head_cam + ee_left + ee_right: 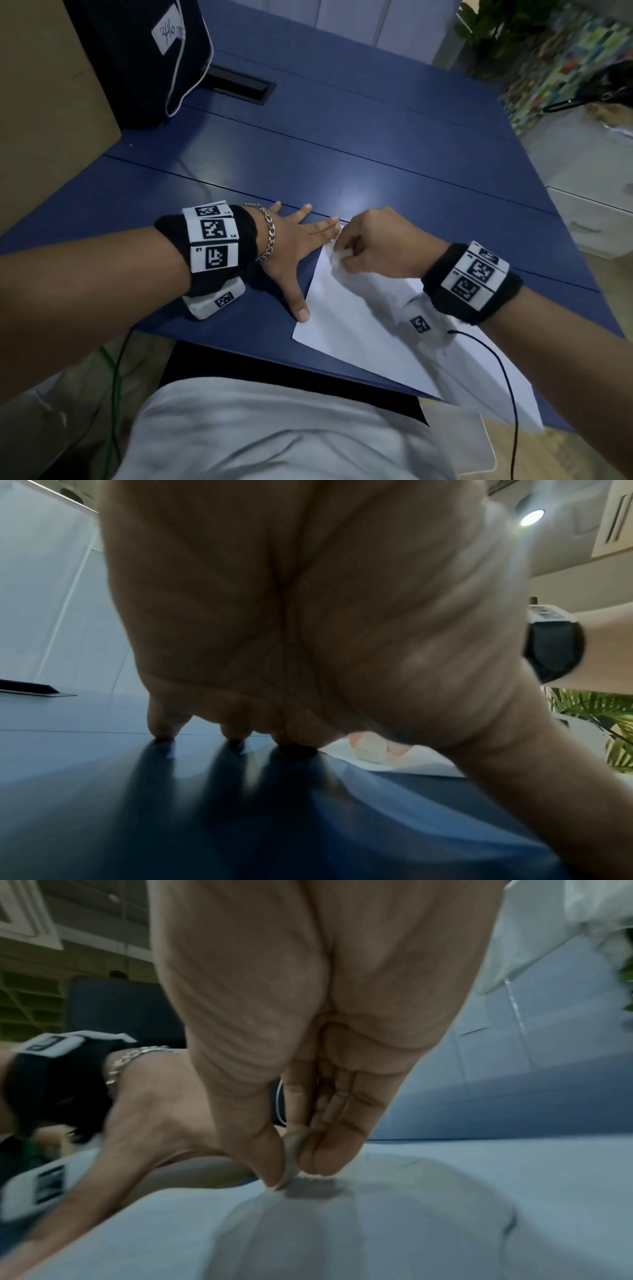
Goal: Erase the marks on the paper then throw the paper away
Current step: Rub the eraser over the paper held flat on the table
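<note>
From the head camera, a white sheet of paper [359,325] lies on a blue table [342,154], one corner overhanging the near edge; the left hand [291,240] is spread flat, fingers straight, thumb on the sheet's left edge, while the right hand [373,240] pinches a small white eraser [342,255] against the far corner. The left wrist camera shows straight fingertips [161,729] touching the table. The right wrist camera shows thumb and fingers [329,1150] closed on the eraser, its tip on the paper.

blue table [342,144]; dark bag [144,51] at its far left; plant [486,31] beyond.
</note>
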